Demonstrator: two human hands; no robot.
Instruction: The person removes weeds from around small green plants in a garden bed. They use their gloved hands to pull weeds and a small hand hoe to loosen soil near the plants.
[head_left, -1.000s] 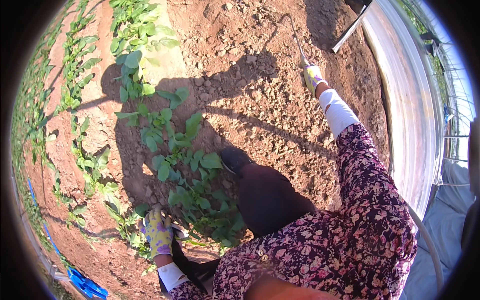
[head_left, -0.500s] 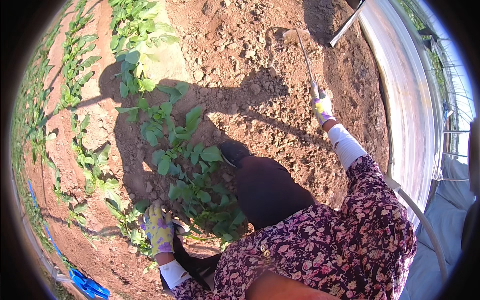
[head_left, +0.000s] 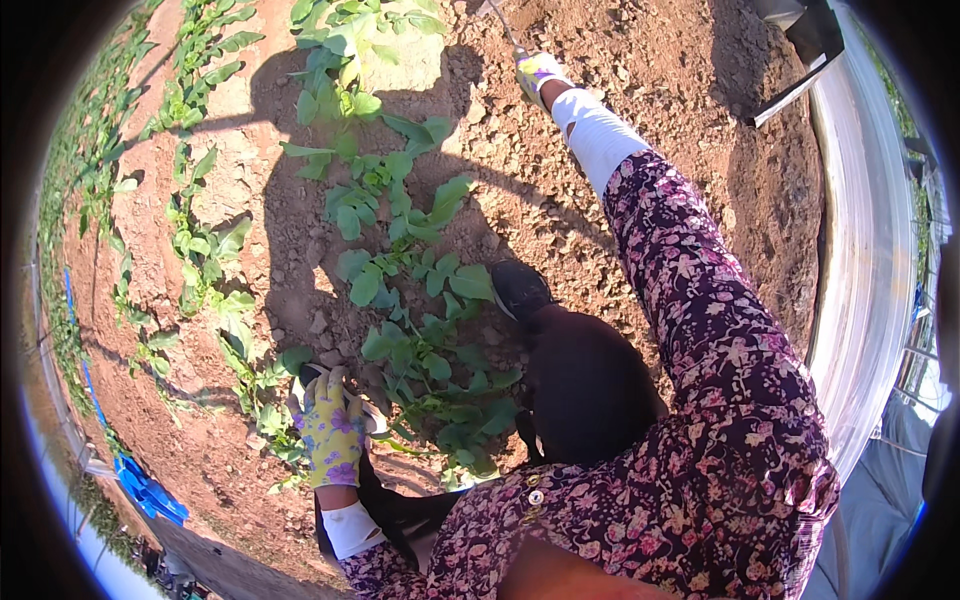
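Note:
My right hand, in a yellow-and-purple patterned glove, is stretched far forward and closed round the handle of a hoe. Only a thin part of the hoe's shaft shows; its head lies beyond the top edge of the picture. My left hand, in a matching glove, rests with its fingers laid out flat over my left shoe and holds nothing. Leafy green plants grow in a row between my two feet. My right shoe stands on the soil just right of that row.
More plant rows run along the left. Broken, clumpy soil spreads on the right, up to a clear plastic sheet wall. A dark angular object stands by that wall. A blue bundle lies at the lower left.
My right arm has reached farther forward and to the left in the picture, carrying the hoe's head out of view. My left hand stays at the shoe. The whole view has shifted.

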